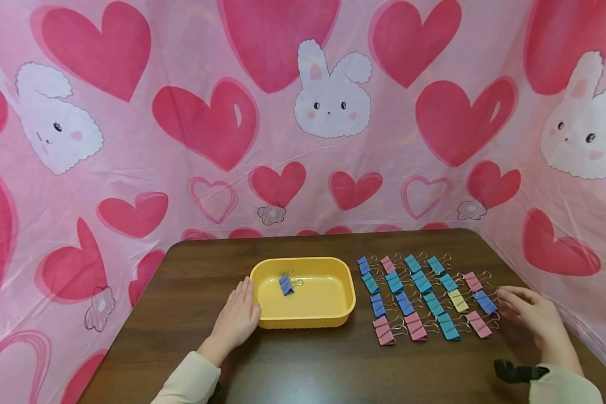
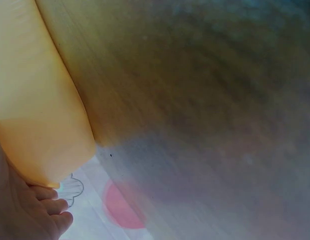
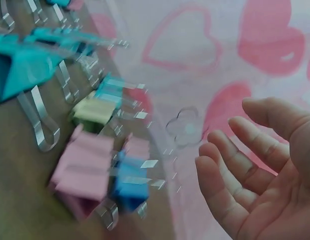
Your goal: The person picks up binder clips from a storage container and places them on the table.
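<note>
A yellow plastic tray (image 1: 308, 322) stands on the table with one blue binder clip (image 1: 285, 285) inside. Against its left side rests my left hand (image 1: 236, 315), fingers straight; in the left wrist view several of its fingertips (image 2: 55, 206) show beside the tray wall (image 2: 42, 100). My right hand (image 1: 532, 314) hovers at the right end of the laid-out clips, nearest a blue binder clip (image 1: 485, 302). In the right wrist view that hand (image 3: 265, 175) has loosely bent, parted fingers holding nothing, apart from the blue clip (image 3: 130, 182) and a pink clip (image 3: 84, 167).
Right of the tray, several binder clips lie in rough columns: teal (image 1: 434, 303), pink (image 1: 384, 331), blue and one yellow (image 1: 457, 301). The dark wooden table (image 1: 303, 365) meets a pink heart-and-rabbit cloth (image 1: 328, 151) at the back and sides.
</note>
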Tool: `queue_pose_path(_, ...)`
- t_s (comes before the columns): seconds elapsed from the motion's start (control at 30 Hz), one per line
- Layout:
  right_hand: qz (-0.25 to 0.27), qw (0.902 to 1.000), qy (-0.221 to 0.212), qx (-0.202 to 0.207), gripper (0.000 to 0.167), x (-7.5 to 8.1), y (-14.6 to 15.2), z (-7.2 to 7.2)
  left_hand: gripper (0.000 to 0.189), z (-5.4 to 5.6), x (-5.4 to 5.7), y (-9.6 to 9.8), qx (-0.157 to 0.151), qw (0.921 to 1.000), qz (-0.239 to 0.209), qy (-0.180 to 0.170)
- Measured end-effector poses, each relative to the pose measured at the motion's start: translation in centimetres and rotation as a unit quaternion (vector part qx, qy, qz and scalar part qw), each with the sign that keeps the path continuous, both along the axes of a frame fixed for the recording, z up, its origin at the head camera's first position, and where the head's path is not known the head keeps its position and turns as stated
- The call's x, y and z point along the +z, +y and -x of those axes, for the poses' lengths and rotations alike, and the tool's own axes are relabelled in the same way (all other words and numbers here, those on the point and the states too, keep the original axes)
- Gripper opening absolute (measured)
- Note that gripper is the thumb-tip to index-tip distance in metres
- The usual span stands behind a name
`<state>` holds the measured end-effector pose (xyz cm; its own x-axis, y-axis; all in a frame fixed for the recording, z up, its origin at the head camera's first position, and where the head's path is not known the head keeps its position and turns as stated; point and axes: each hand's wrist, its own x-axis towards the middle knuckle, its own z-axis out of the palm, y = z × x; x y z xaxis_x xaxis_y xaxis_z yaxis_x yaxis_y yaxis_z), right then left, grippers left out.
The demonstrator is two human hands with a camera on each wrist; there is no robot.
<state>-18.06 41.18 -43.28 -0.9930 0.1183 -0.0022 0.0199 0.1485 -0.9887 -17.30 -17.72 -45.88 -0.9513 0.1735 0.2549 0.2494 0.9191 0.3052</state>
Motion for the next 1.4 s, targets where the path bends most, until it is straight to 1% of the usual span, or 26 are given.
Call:
queue_pose_path(0.1, -0.048, 0.9986, 0.018, 0.010, 0.020, 1.5, -0.7, 0.7, 0.057, 0.0, 0.0, 0.0, 0.002, 1.0000, 0.000, -0.006)
queue_pose_path(0.17, -0.084, 0.9957, 0.037, 0.016, 0.017, 2.5, -1.4, 1.2, 0.057, 0.0, -0.1, 0.0, 0.004, 1.0000, 0.001, -0.007)
queue_pose_path(0.23, -0.106, 0.9924, 0.057, 0.024, 0.016, 3.5, -2.2, 1.7, 0.057, 0.1, -0.1, 0.0, 0.004, 1.0000, 0.002, -0.005)
queue_pose_path(0.37, -0.114, 0.9869, 0.102, 0.052, 0.018, 5.5, -4.1, 3.0, 0.057, 0.1, 0.1, 0.0, 0.003, 1.0000, 0.001, -0.004)
queue_pose_path(0.5, -0.136, 0.9794, 0.128, 0.075, 0.019, 7.2, -6.3, 4.4, 0.057, 0.0, 0.1, 0.0, 0.003, 1.0000, 0.000, -0.008)
queue_pose_path(0.57, -0.153, 0.9756, 0.135, 0.081, 0.025, 8.0, -7.6, 5.0, 0.057, 0.0, 0.1, 0.0, 0.003, 1.0000, 0.000, -0.008)
queue_pose_path(0.73, -0.186, 0.9667, 0.145, 0.100, 0.048, 9.8, -10.8, 6.4, 0.057, 0.0, 0.0, 0.0, 0.001, 1.0000, 0.000, -0.004)
queue_pose_path(0.9, -0.176, 0.9641, 0.155, 0.125, 0.050, 11.3, -14.3, 7.4, 0.057, 0.1, -0.1, 0.0, 0.001, 1.0000, 0.002, -0.002)
queue_pose_path(1.0, -0.168, 0.9634, 0.153, 0.141, 0.049, 12.0, -16.4, 7.9, 0.057, 0.1, -0.1, 0.0, 0.003, 1.0000, 0.000, -0.007)
queue_pose_path(1.1, -0.168, 0.9615, 0.148, 0.160, 0.047, 12.3, -18.4, 8.3, 0.058, 0.1, 0.0, -0.1, 0.006, 0.9999, -0.001, -0.014)
queue_pose_path(1.2, -0.168, 0.9586, 0.145, 0.178, 0.046, 12.2, -20.3, 8.8, 0.058, 0.1, 0.0, -0.1, 0.006, 0.9999, -0.003, -0.015)
queue_pose_path(1.4, -0.160, 0.9503, 0.148, 0.222, 0.042, 11.4, -23.7, 9.3, 0.058, 0.2, -0.1, -0.1, 0.006, 0.9999, -0.003, -0.016)
